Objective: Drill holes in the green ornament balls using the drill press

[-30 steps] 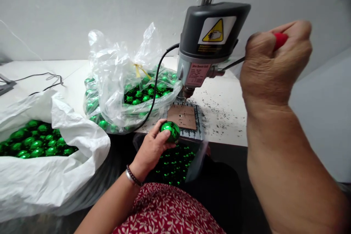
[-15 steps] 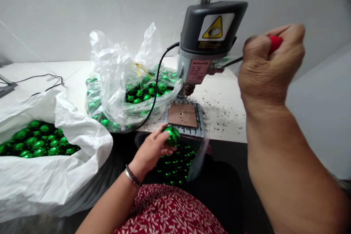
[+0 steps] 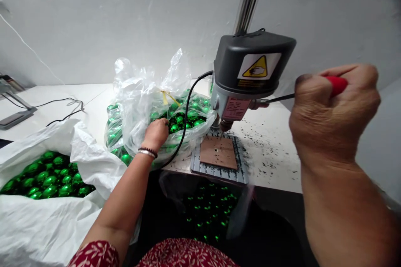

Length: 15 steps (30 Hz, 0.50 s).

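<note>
My right hand (image 3: pixel 332 112) is closed around the red grip (image 3: pixel 340 85) on the feed lever of a small bench drill (image 3: pixel 252 66). Below the drill's chuck (image 3: pixel 226 125), a brown square board (image 3: pixel 218 152) with a small hole lies on the grey slotted base (image 3: pixel 197 166), with no ball on it. My left hand (image 3: pixel 156 133) reaches into the open clear plastic bag (image 3: pixel 133 121) of shiny green balls (image 3: pixel 178 120). Its fingers point down among the balls, and their tips are hidden, so I cannot see whether they hold one.
A white sack (image 3: pixel 46 221) of green balls stands at the left. Under the table edge, a clear bag (image 3: pixel 241 212) holds more balls. The drill's black cable (image 3: pixel 187 108) loops beside my left hand. Dark shavings litter the white table (image 3: pixel 275 150). A grey stand (image 3: pixel 19 119) sits far left.
My left hand has left the spot above the lower bag, where it held a green ball, and moved up into the clear bag. My right hand still grips the lever. The view has shifted.
</note>
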Motion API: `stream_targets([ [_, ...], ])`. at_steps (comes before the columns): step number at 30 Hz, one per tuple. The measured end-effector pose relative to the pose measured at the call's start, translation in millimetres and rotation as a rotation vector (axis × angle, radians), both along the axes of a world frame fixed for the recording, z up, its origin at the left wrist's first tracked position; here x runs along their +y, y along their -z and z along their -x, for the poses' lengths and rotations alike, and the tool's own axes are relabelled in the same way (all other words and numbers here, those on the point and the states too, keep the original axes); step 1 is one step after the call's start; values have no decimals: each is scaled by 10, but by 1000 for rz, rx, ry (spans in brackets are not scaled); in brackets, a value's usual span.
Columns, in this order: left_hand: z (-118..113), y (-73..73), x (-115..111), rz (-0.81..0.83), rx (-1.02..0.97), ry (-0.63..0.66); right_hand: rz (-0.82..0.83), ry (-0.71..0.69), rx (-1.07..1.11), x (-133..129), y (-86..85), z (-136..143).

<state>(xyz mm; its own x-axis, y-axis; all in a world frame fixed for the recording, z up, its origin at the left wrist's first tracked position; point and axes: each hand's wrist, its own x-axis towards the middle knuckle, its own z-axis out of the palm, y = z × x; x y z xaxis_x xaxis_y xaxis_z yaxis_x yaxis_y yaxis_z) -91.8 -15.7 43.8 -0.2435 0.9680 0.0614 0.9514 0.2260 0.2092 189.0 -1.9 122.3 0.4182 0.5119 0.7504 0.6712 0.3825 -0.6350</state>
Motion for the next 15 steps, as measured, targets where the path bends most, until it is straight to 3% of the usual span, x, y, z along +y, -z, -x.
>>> stream_targets([
  [3, 111, 99, 272, 239, 65, -33, -11, 9, -16, 4, -6, -12],
  [5, 122, 192, 345, 305, 54, -35, -9, -6, -6, 1, -18, -14],
  [8, 107, 251, 333, 325, 46, -30, -13, -38, 8, 5, -25, -12],
  [10, 91, 205, 263, 222, 12, -41, -31, -40, 9, 18, -18, -14],
  [12, 62, 109, 151, -16, -183, -72, -56, -44, 11, 33, -6, -17],
  [15, -40, -33, -67, -255, -886, -33, -51, -65, 20, 39, 2, -17],
])
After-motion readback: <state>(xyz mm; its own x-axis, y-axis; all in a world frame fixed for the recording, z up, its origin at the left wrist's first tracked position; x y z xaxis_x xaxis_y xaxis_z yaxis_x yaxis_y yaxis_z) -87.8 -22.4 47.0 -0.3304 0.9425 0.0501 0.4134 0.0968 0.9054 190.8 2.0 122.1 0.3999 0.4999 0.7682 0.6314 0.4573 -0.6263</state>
